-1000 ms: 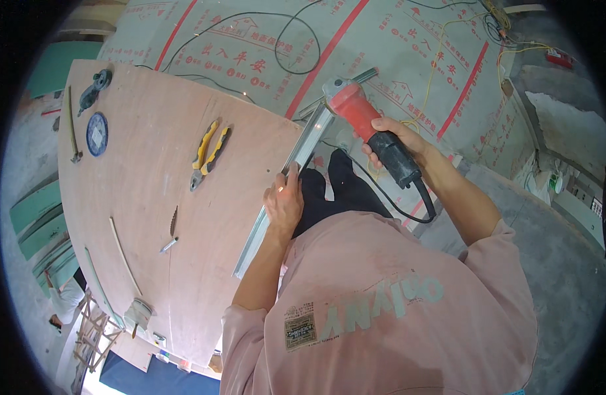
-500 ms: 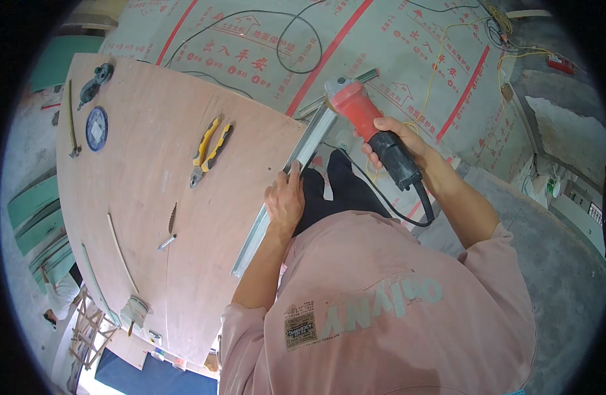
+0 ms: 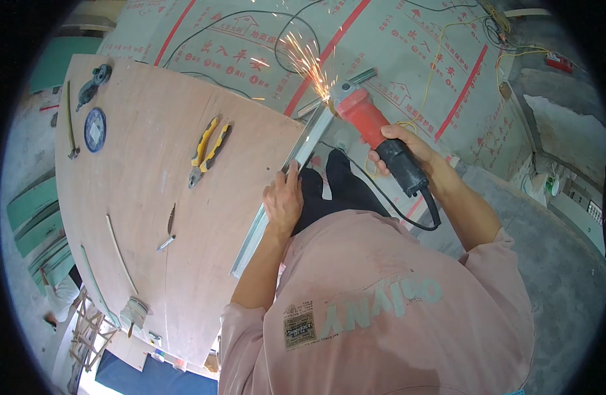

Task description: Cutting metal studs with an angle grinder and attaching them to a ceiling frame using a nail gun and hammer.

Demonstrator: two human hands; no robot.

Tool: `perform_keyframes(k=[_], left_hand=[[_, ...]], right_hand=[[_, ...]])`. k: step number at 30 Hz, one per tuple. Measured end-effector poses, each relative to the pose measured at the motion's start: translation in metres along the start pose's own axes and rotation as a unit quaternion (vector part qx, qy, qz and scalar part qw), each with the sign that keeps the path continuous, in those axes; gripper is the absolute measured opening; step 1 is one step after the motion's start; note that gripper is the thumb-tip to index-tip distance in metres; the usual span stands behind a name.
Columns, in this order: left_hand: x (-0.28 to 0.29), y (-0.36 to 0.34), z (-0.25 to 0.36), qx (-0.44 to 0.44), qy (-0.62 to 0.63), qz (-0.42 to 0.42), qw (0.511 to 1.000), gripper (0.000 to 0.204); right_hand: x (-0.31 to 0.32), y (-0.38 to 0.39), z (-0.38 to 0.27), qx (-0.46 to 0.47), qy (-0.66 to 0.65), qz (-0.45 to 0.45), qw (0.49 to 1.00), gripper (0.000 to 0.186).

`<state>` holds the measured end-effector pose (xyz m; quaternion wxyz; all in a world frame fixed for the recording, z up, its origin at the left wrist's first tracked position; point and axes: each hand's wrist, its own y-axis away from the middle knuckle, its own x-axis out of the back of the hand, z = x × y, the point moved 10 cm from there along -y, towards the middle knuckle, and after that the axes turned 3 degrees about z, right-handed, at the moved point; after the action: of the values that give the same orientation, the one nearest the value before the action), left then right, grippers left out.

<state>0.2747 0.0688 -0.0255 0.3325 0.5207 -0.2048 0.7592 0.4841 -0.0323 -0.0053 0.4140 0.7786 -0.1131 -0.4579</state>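
Note:
My left hand [image 3: 283, 197] grips a long silver metal channel [image 3: 313, 134] lying along the right edge of a plywood board [image 3: 178, 276]. My right hand [image 3: 402, 148] is wrapped round a red-and-black angle grinder [image 3: 362, 113], its head at the channel's far end. Bright orange sparks [image 3: 311, 66] spray up and to the left from that point. The grinder's black cord hangs from its lower end.
The board carries yellow-black pliers [image 3: 208, 150], a hammer [image 3: 71, 118], a blue round object [image 3: 95, 130], a dark tool [image 3: 92, 85] and thin strips. Cables lie on printed green floor sheeting [image 3: 224, 46]. A person [image 3: 63, 296] in a white top is at lower left.
Sparks have appeared at the grinder's head. The grinder and my right hand have shifted slightly right and down. My left hand stays on the channel.

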Motion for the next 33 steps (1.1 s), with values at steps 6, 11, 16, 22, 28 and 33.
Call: perform_keyframes(k=[6,11,16,22,28,33], left_hand=[[0.003,-0.002,-0.001,0.003,0.009,-0.012,1.000,0.049],[0.015,-0.011,-0.022,0.030,0.105,-0.023,0.994,0.047],[0.032,-0.027,-0.053,0.022,0.072,-0.014,0.997,0.035],[0.034,-0.034,-0.064,0.064,0.033,-0.009,0.997,0.037],[0.055,-0.031,-0.012,-0.003,0.103,0.104,0.989,0.035],[0.045,-0.032,0.133,-0.105,0.485,-0.205,0.844,0.031]], right_hand=[[0.026,0.016,0.003,0.009,0.008,0.042,0.999,0.057],[0.039,0.025,0.002,0.027,-0.050,0.051,0.997,0.046],[0.033,0.034,-0.005,0.074,-0.056,0.011,0.996,0.046],[0.043,0.042,-0.008,0.118,-0.003,0.108,0.987,0.049],[0.027,0.046,-0.026,0.184,0.070,0.121,0.973,0.046],[-0.001,0.033,-0.035,0.242,0.061,0.133,0.959,0.045]])
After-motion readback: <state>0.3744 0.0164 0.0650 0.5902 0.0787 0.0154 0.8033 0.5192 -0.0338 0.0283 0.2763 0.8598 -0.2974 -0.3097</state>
